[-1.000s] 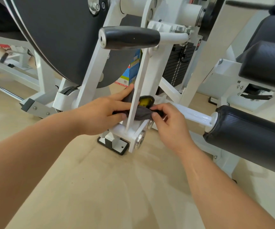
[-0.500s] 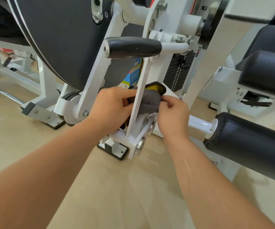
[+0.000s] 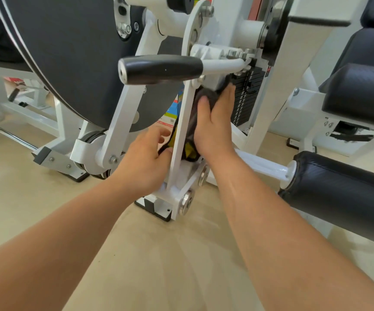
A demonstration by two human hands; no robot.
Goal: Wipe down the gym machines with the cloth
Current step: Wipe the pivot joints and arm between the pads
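A grey cloth with a yellow edge is wrapped round the slanted white bar of a white gym machine. Left of the bar, my left hand pinches the cloth's lower end between thumb and fingers. My right hand lies on the bar's right side. Its fingers point straight up and press the cloth flat against the metal. The part of the cloth behind the bar is hidden.
A black handle juts out just above my hands. A large dark round cover fills the upper left. A black roller pad and black seat pads stand at the right. The weight stack is behind the bar, above a beige floor.
My right hand slid the cloth up the bar, from its lower joint to just under the black handle. My left hand stayed low, holding the cloth's bottom end.
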